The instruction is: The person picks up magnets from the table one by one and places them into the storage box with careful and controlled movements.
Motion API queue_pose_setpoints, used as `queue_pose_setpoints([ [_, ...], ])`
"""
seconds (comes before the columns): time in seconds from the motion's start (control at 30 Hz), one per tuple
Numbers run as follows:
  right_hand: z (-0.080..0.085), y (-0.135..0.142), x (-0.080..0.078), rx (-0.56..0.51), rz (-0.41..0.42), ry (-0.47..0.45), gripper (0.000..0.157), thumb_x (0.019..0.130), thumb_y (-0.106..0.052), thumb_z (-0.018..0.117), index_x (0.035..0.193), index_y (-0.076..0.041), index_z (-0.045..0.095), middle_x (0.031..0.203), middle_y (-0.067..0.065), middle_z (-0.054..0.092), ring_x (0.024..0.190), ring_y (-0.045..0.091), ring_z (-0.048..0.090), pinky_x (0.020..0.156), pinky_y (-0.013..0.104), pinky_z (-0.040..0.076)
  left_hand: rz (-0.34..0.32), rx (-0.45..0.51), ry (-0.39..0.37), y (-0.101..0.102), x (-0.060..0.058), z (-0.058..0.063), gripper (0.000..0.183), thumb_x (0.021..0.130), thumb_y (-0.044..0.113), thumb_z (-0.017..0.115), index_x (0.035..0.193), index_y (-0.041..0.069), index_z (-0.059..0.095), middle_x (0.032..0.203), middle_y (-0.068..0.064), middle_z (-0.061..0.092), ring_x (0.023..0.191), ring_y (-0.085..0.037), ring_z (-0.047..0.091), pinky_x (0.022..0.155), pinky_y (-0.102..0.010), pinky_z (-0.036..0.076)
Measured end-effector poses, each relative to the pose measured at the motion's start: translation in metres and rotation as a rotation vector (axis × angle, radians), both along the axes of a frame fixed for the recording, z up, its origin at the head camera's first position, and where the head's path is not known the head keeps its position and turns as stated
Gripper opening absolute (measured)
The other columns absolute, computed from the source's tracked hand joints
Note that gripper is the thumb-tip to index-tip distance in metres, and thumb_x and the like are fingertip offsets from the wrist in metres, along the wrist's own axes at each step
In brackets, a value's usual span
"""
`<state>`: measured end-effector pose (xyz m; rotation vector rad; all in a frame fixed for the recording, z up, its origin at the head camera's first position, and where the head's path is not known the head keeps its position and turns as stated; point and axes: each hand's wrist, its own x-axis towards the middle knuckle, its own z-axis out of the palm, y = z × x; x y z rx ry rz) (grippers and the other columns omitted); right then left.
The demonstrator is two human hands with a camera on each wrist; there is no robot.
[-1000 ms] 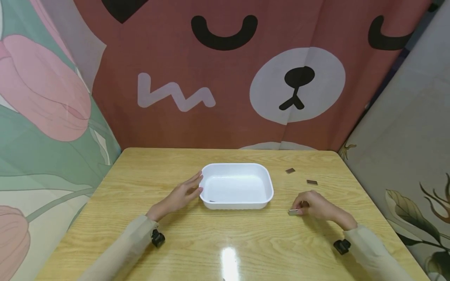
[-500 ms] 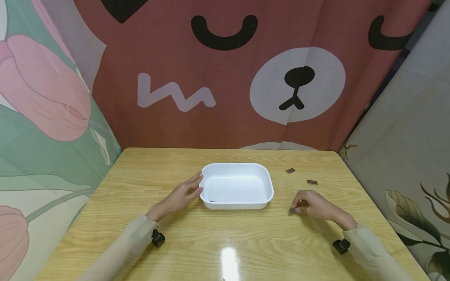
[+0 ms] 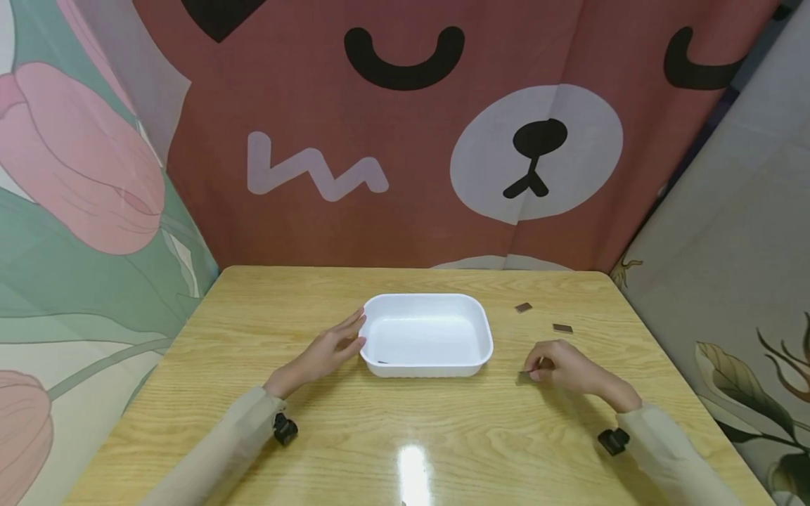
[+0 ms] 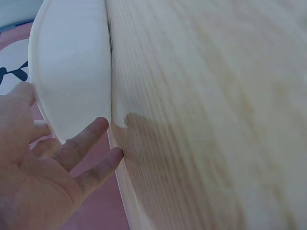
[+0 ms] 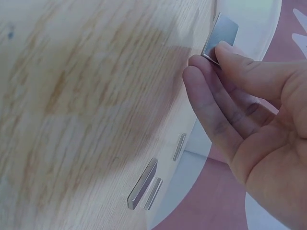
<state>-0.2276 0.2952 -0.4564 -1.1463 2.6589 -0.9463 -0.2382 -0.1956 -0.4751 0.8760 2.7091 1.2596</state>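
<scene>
A white rectangular tray [image 3: 425, 330] stands on the wooden table. My left hand [image 3: 325, 355] rests against its left end, fingers extended along the wall and rim. In the left wrist view, fingertips of the left hand [image 4: 43, 167] lie at the tray's white side [image 4: 72, 67] and low by the tabletop. To the right of the tray, my right hand [image 3: 560, 365] pinches a small flat rectangular metal piece [image 3: 524, 376] between thumb and fingers. The right wrist view shows this metal piece [image 5: 223, 34] tilted, its shiny grey face visible, beside the thumb.
Two similar small dark rectangular pieces, one farther back [image 3: 523, 307] and one nearer [image 3: 562, 328], lie on the table [image 3: 304, 450] beyond my right hand. A thin dark sliver [image 3: 382, 362] shows inside the tray's front left corner. A printed curtain [image 3: 405, 211] hangs behind the table.
The metal piece in my right hand has turned from showing a bright silver face to a thin dark profile. My right hand has shifted very slightly; the left hand and tray stay put.
</scene>
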Motion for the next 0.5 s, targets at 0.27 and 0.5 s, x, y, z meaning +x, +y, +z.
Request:
queue_pose_setpoints([
  [0.27, 0.001, -0.0008, -0.0009, 0.002, -0.017, 0.023, 0.015, 0.084, 0.005, 0.075, 0.091, -0.007, 0.072, 0.087, 0.001, 0.068, 0.077, 0.013, 0.063, 0.062, 0.025, 0.056, -0.01, -0.002, 0.005, 0.0008, 0.0003, 0.0001, 0.062, 0.105, 0.035, 0.051, 0.151, -0.002, 0.033, 0.162, -0.01, 0.016, 0.125, -0.029, 0.054, 0.1, -0.031, 0.049],
  [0.5, 0.0016, -0.0009, -0.0014, 0.0, -0.045, -0.005, 0.013, 0.085, 0.005, 0.074, 0.091, -0.006, 0.073, 0.088, 0.002, 0.069, 0.076, 0.011, 0.063, 0.061, 0.024, 0.055, -0.004, -0.005, 0.001, 0.0004, -0.0004, -0.0006, 0.062, 0.105, 0.035, 0.051, 0.151, -0.002, 0.033, 0.162, -0.01, 0.016, 0.127, -0.029, 0.053, 0.101, -0.032, 0.048],
])
